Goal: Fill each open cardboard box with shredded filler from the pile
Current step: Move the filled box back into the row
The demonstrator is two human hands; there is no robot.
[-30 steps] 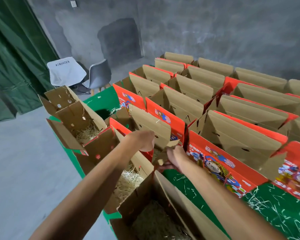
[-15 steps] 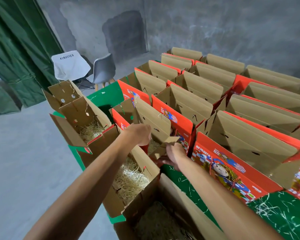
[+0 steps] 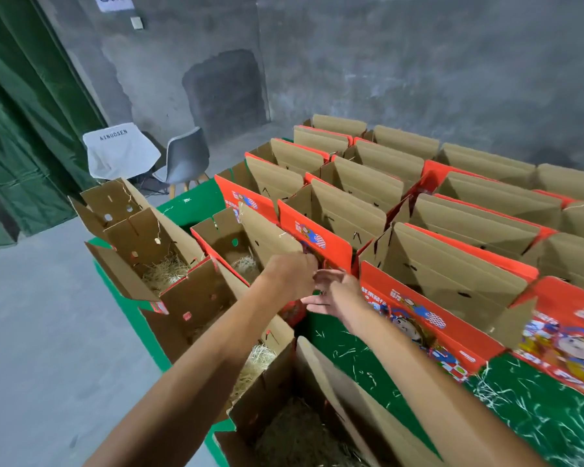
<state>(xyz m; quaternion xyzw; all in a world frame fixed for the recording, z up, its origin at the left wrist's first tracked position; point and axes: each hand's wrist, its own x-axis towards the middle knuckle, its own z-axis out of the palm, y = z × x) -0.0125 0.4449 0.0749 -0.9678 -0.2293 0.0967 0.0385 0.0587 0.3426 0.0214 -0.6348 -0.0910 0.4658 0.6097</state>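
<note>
Several open cardboard boxes, brown inside and red with printed pictures outside, stand in rows on a green table [image 3: 358, 362]. Straw-coloured shredded filler [image 3: 246, 264] lies in the bottom of the open box [image 3: 216, 237] ahead of my hands. My left hand [image 3: 290, 274] curls round the near end of that box's tall side flap [image 3: 267, 230]. Beside it, my right hand [image 3: 331, 291] hovers with fingers spread, holding nothing. Filler also shows in the far left box [image 3: 164, 271], the box under my left arm [image 3: 260, 362] and the nearest box [image 3: 300, 429].
Loose filler strands [image 3: 520, 402] lie scattered on the green table at the lower right. Two chairs [image 3: 122, 153] [image 3: 186, 160] stand by the grey wall beyond the table. A green curtain [image 3: 17, 129] hangs at the left above the bare concrete floor [image 3: 48, 332].
My right hand has let go of the small end flap and spread its fingers. My left hand stays at the tall flap. The view has tilted up a little.
</note>
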